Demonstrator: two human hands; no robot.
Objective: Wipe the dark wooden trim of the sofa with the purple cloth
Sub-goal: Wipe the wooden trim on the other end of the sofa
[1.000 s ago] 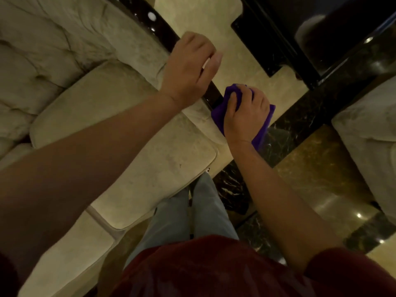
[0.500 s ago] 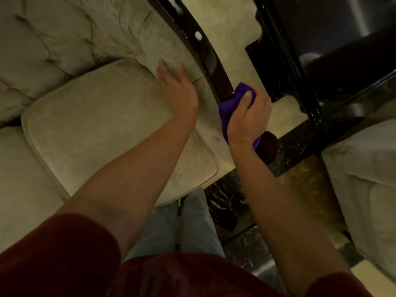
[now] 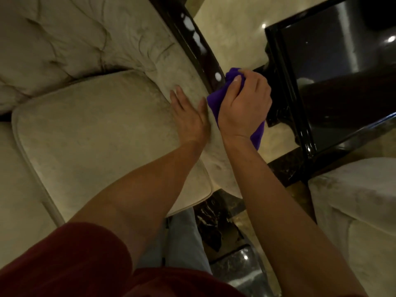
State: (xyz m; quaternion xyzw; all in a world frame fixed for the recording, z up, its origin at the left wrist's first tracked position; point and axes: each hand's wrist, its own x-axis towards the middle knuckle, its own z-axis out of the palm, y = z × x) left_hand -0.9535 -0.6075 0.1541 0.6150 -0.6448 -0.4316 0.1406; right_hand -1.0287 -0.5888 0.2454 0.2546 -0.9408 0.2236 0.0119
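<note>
Dark wooden trim (image 3: 194, 37): a glossy curved band along the sofa's arm, running from far to near, ceiling lights glinting on it. Purple cloth (image 3: 215, 101) sits on its near stretch, bunched and pressed against the wood, one tail hanging out below the wrist toward the floor. Right hand (image 3: 244, 103) is closed around the cloth, fingers curled over the top of the wad, probably so the pressure lands on the narrow rail rather than the upholstery. Left hand (image 3: 189, 116) holds nothing; it lies flat, fingers spread, on the pale padded arm just left of the cloth, likely bracing the lean. Seat cushion (image 3: 96, 136) fills the left, tufted back beyond it. Right of the trim, well apart across the polished floor, a black lacquered table (image 3: 300, 116). The far length of trim looks not yet reached; wiping seems mid-course.
</note>
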